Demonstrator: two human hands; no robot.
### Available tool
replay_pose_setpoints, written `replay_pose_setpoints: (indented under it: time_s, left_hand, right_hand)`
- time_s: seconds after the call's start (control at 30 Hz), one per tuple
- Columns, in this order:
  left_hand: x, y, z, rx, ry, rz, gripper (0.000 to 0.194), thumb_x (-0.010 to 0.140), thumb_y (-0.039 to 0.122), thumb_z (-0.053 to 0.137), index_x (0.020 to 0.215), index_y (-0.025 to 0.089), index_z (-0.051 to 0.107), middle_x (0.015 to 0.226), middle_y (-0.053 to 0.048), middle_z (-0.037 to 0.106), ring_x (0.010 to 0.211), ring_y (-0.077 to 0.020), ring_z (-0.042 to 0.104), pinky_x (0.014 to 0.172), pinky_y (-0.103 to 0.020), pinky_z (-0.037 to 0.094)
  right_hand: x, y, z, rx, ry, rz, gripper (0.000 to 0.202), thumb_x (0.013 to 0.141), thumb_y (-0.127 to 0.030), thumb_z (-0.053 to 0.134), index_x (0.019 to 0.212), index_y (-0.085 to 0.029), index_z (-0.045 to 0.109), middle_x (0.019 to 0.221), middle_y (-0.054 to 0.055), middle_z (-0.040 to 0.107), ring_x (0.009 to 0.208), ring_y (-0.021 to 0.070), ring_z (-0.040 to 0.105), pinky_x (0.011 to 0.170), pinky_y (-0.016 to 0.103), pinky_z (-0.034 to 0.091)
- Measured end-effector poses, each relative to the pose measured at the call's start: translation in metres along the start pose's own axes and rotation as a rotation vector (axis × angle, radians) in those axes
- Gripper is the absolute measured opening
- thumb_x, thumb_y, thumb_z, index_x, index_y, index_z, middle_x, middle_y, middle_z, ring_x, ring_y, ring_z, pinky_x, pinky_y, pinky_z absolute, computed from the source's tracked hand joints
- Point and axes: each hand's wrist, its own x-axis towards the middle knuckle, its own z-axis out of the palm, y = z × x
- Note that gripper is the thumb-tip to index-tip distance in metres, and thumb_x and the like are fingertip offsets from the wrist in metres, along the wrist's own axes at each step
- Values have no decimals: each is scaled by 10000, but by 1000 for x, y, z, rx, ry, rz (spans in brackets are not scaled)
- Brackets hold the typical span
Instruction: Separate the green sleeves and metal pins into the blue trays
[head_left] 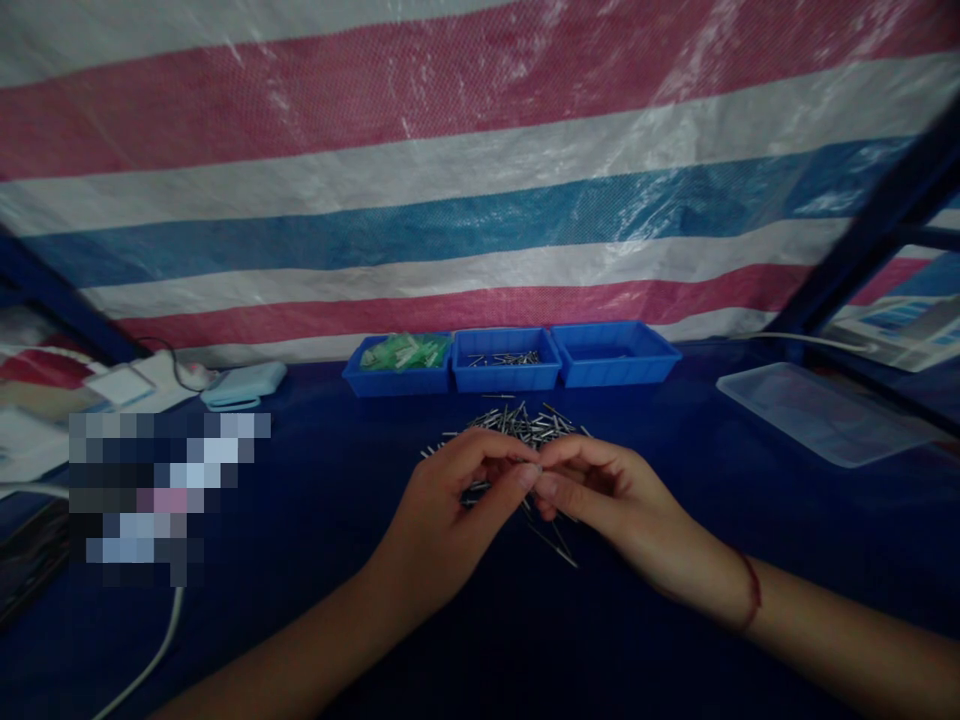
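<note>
My left hand (457, 510) and my right hand (600, 495) meet fingertip to fingertip over the middle of the blue table. Both are closed in a pinch. Something tiny and pale shows between the left thumb and finger, too small to name; what the right fingertips hold is hidden. Beneath and behind them lies a heap of thin metal pins (529, 425), some thicker at one end. A few pins stick out on the near side, below the right hand, and part of the heap is covered by my hands.
Three blue bins stand behind the heap: a left bin (397, 381) with green plastic packets (405, 351), a middle bin (506, 376) with metal pins, and a right bin (615, 372). A translucent lid (825, 415) lies right. Left are a light-blue case (244, 384) and a white cable (169, 640).
</note>
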Motion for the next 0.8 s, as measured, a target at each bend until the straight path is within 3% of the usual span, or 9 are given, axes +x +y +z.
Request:
replay_pose_setpoints:
  time_s: [0.3, 0.63, 0.8]
  left_hand:
    - [1, 1, 0, -5, -5, -5, 107, 858, 176, 534, 911, 219, 617, 830, 35, 640, 733, -89, 604, 668, -189, 471]
    - [1, 0, 1, 52, 12, -96, 107, 855, 220, 530, 910, 208, 621, 805, 15, 641, 722, -114, 604, 666, -226, 465]
    - [3, -4, 2, 31, -41, -167, 115, 840, 234, 532, 885, 190, 628, 822, 0, 642, 727, -127, 588, 685, -252, 458]
  right_hand:
    - [0, -2, 0, -8, 30, 39, 116, 742, -261, 683, 821, -185, 645, 644, -32, 618, 583, 67, 575, 548, 186, 465]
    - [-1, -3, -3, -96, 77, -106, 78, 760, -224, 662, 798, -178, 612, 649, -29, 611, 568, 53, 548, 525, 166, 440]
    - [-1, -2, -4, -191, 109, -232, 52, 772, -179, 637, 813, -186, 606, 680, -28, 609, 591, 56, 555, 547, 173, 456]
